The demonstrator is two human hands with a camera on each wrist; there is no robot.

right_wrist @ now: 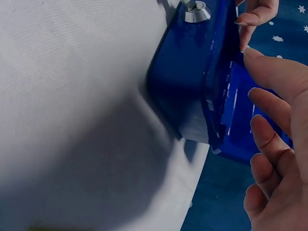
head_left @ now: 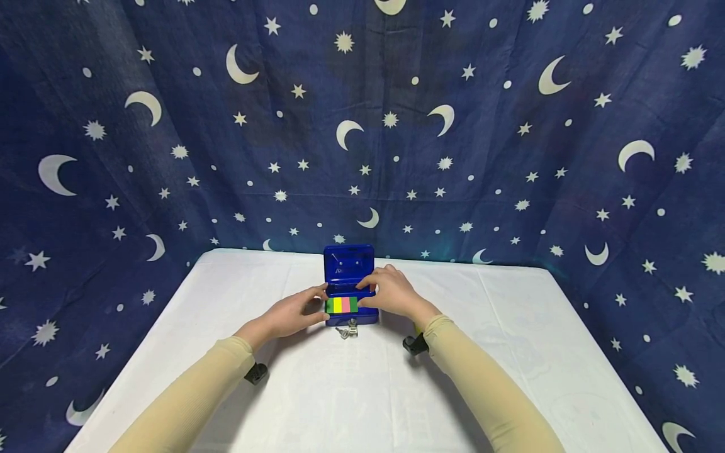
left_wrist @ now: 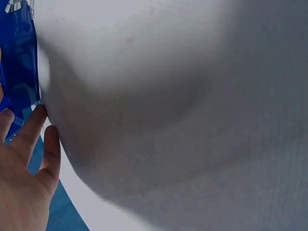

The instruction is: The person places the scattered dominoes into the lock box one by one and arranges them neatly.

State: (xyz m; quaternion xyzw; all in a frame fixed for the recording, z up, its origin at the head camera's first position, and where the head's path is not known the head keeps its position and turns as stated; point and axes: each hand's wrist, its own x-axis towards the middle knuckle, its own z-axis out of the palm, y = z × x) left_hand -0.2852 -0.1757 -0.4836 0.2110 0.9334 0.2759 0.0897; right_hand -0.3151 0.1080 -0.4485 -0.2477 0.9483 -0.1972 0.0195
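Observation:
A small blue cash box (head_left: pixel 368 311) sits on the white table with its lid (head_left: pixel 348 263) raised. A block of coloured page markers (head_left: pixel 342 305), in green, yellow and pink bands, lies at the left of the box's opening. My left hand (head_left: pixel 291 313) is at the box's left side, its thumb by the front corner; in the left wrist view its fingers (left_wrist: pixel 36 125) touch the edge. Over the right half reaches my right hand (head_left: pixel 393 292), thumb by the markers' right end. In the right wrist view its thumb and forefinger (right_wrist: pixel 269 103) stand apart. The markers are hidden in both wrist views.
Keys (head_left: pixel 342 332) hang at the lock (right_wrist: pixel 196 12) on the box's front. Something yellow (head_left: pixel 418 329) shows partly behind the right wrist. A dark blue star-and-moon curtain (head_left: pixel 391 157) stands behind the white-covered table (head_left: pixel 340 402).

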